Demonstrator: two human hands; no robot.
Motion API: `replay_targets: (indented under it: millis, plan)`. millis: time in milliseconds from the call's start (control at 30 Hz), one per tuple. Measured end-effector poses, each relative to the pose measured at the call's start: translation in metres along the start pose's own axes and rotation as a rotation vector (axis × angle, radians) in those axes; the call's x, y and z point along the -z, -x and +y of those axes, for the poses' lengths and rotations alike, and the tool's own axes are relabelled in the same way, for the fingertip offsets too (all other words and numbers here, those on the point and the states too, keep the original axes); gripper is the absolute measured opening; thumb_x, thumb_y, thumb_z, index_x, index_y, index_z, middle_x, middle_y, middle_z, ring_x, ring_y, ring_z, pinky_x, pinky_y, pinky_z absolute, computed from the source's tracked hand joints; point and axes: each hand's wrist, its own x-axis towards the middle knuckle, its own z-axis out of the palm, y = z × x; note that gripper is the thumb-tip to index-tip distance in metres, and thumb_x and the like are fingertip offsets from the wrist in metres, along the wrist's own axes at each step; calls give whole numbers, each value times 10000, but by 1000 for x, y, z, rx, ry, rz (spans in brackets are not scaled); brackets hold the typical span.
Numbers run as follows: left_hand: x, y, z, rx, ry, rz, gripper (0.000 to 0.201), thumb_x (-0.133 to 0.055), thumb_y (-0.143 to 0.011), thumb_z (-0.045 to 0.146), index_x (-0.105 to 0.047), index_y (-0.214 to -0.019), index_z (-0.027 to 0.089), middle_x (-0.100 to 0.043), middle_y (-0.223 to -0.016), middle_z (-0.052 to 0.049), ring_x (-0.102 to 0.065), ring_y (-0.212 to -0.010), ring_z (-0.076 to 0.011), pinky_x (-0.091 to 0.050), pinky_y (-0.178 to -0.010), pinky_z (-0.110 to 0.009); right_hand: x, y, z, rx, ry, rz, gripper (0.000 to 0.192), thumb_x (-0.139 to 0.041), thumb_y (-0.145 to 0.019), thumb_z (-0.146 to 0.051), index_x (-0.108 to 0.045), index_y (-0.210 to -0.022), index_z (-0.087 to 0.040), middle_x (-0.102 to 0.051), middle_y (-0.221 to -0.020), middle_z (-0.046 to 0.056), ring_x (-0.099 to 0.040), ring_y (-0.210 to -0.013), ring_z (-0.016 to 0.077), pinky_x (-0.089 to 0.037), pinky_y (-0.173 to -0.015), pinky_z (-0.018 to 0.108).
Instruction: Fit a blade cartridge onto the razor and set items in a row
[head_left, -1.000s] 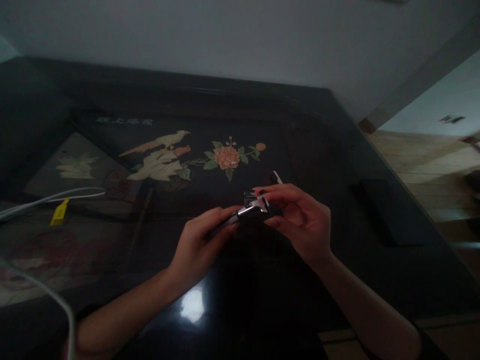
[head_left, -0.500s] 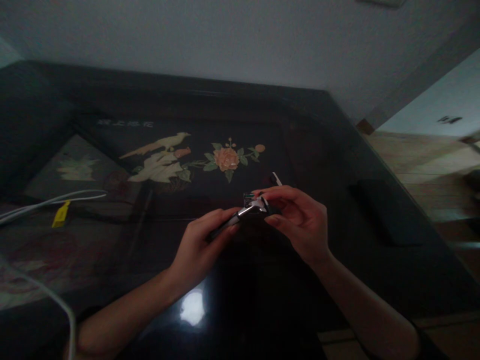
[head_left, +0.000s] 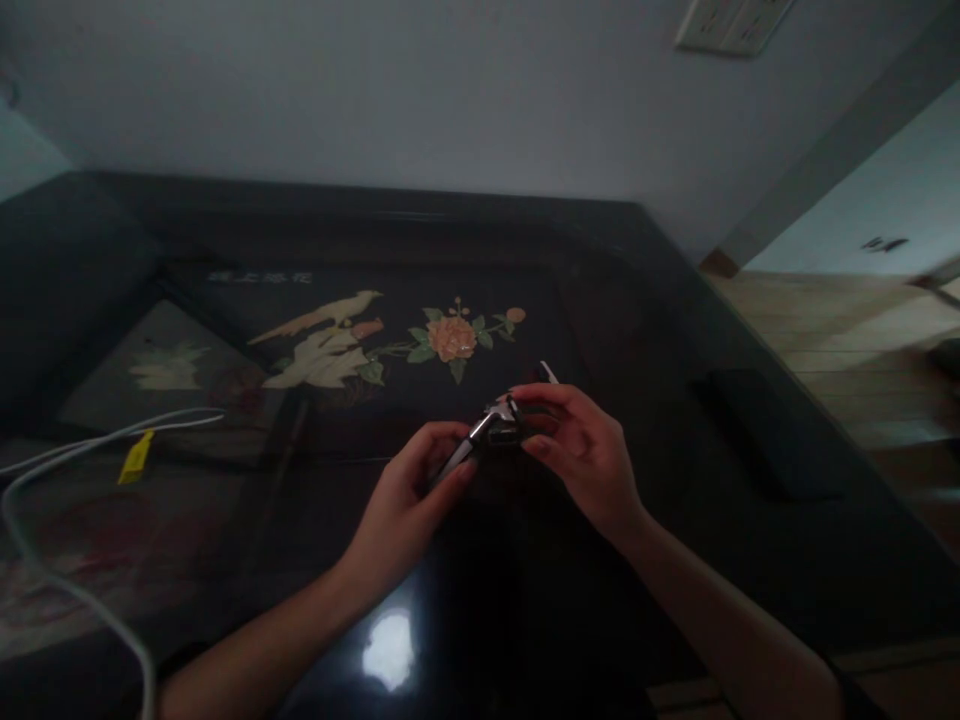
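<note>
Above the dark tabletop, my left hand is closed around the handle of what looks like a razor, with a shiny silver neck and a dark grip. The thumb and fingers of my right hand close on the head end, at a dark piece on the silver neck. A small dark block, probably the blade cartridge, shows beneath the neck; the dim light blurs its details. Just beyond my right fingers lies a slim item with a whitish tip, its rest hidden by the hand.
The glossy dark table bears an inlaid bird and flower picture. A white cable with a yellow tag is at the left. A flat black object lies at the right. Behind is a wall with a socket plate.
The head end of the razor has turned, so the dark block now sits below the neck rather than above it. Both hands keep their hold. The camera view has tilted up slightly.
</note>
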Motion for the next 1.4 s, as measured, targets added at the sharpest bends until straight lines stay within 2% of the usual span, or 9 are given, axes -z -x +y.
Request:
replay_targets:
  millis: [100, 200, 367, 467, 667, 800, 933, 1200, 1400]
  plan:
    - [-1, -2, -1, 131, 253, -48, 267, -632, -858, 406, -569, -980, 178, -470, -599, 76, -364, -452, -53, -259, -417, -161, 0, 0, 4, -62, 50, 44, 300, -707, -819, -266, -647, -1112, -234, -703, -1045, 53, -686, -994, 166, -598, -811, 283]
    - [-2, -5, -4, 160, 347, -67, 270, -594, -890, 418, -564, -963, 159, -548, -630, 44, -369, -470, -51, -259, -445, -173, 0, 0, 8, -100, 105, 74, 260, -680, -831, -242, -651, -1088, -219, -703, -1002, 56, -686, -963, 161, -595, -766, 266]
    - [-1, -8, -7, 130, 284, -64, 300, -536, -925, 436, -573, -1011, 151, -669, -733, -21, -488, -604, -90, -348, -557, -192, -2, 1, 7, -153, 208, 49, 160, -645, -851, -247, -678, -991, -179, -706, -922, 60, -684, -855, 158, -571, -683, 253]
    - [1, -9, -8, 125, 271, -34, 340, -586, -882, 479, -558, -1012, 166, -696, -806, -37, -515, -632, -106, -378, -567, -198, -4, 1, 3, -169, 289, -16, 113, -612, -875, -247, -690, -909, -173, -700, -893, 54, -673, -838, 162, -547, -689, 258]
    - [4, -14, -8, 102, 223, 80, 323, -690, -800, 439, -632, -943, 155, -634, -822, -5, -548, -673, -109, -442, -603, -204, -10, 5, -4, -235, 413, -231, 107, -590, -894, -222, -681, -856, -182, -703, -823, 25, -652, -767, 157, -487, -687, 262]
    - [5, -17, -14, 108, 239, 48, 344, -703, -779, 442, -630, -948, 151, -622, -763, 12, -568, -637, -111, -458, -579, -208, -17, 10, -4, -297, 410, -319, 72, -597, -892, -214, -661, -870, -189, -704, -819, 12, -645, -743, 151, -457, -652, 252]
    - [4, -17, -17, 103, 198, -9, 319, -692, -787, 416, -633, -956, 153, -652, -800, -3, -596, -649, -117, -480, -576, -210, -21, 15, -4, -350, 391, -324, 35, -631, -865, -211, -606, -864, -188, -670, -778, -4, -618, -694, 137, -437, -620, 240]
    - [1, -13, -20, 104, 239, -120, 275, -725, -767, 335, -652, -954, 146, -672, -820, -20, -617, -668, -120, -500, -557, -193, -23, 20, 2, -370, 350, -248, 216, -659, -807, -199, -449, -761, -210, -526, -683, -53, -486, -569, 97, -355, -529, 219]
    - [1, -13, -17, 74, 220, -144, 263, -717, -775, 349, -674, -929, 139, -658, -805, -15, -598, -643, -112, -492, -545, -189, -24, 22, 1, -362, 259, -270, 198, -631, -814, -219, -434, -787, -219, -539, -704, -43, -512, -591, 107, -385, -545, 226]
